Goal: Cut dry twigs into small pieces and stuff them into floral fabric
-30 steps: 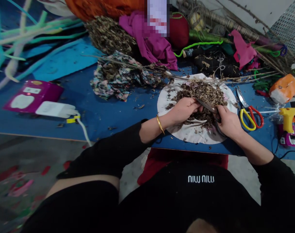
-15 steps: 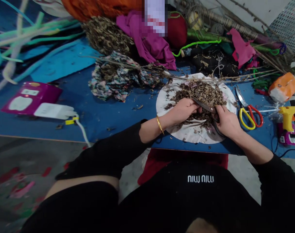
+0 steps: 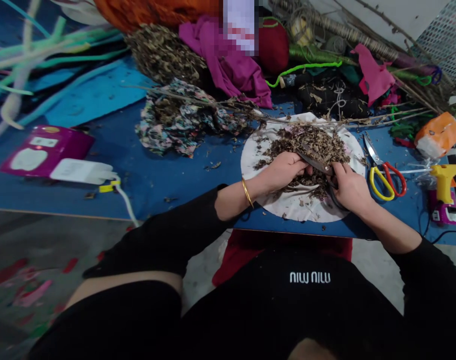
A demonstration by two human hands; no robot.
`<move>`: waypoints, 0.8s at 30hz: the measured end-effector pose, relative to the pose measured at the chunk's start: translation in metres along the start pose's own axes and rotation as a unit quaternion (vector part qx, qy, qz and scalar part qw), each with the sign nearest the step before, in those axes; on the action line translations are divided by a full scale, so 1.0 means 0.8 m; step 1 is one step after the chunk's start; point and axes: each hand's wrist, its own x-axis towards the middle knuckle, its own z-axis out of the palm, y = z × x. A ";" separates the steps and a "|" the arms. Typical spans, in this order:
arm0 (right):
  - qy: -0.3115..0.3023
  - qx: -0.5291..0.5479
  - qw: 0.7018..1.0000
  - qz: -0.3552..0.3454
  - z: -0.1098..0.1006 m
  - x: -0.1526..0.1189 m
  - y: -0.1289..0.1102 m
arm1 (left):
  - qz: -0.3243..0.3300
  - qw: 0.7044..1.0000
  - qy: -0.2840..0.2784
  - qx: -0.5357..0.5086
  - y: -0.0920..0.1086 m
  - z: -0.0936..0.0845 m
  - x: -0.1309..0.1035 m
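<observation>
A round white cloth (image 3: 258, 145) lies flat on the blue table, with a heap of dried brown leaves (image 3: 325, 137) on its middle. My right hand (image 3: 351, 187) is closed around the dark handles of a pair of scissors (image 3: 316, 164), whose blades point up and left across the heap. At the left side of the blades, my left hand (image 3: 284, 172) is closed, its fingers pinching some of the dried leaves; the fingertips are partly hidden. Red-and-yellow-handled scissors (image 3: 381, 170) rest at the cloth's right edge, touched by neither hand.
Thin dry twigs (image 3: 314, 122) cross the cloth's far edge. Flowered fabric (image 3: 175, 120) with leaves and magenta cloth (image 3: 228, 65) lie behind. To the left is a purple box (image 3: 40, 152) with a white plug (image 3: 81, 171). A yellow glue gun (image 3: 445, 177) stands at the right.
Both hands and the dark-handled scissors stay almost in place, with the blades seeming slightly shifted. The view has moved a little.
</observation>
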 end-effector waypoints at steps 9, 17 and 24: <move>0.007 -0.007 1.000 0.002 -0.007 0.002 -0.001 | -0.024 1.000 -0.018 -0.008 0.003 -0.003 0.002; -0.007 -0.005 1.000 0.003 -0.004 0.003 0.001 | -0.031 0.999 -0.020 -0.018 0.007 -0.002 0.001; 0.048 0.080 0.996 -0.007 -0.006 0.004 0.013 | -0.044 0.991 -0.026 -0.126 0.006 -0.004 0.002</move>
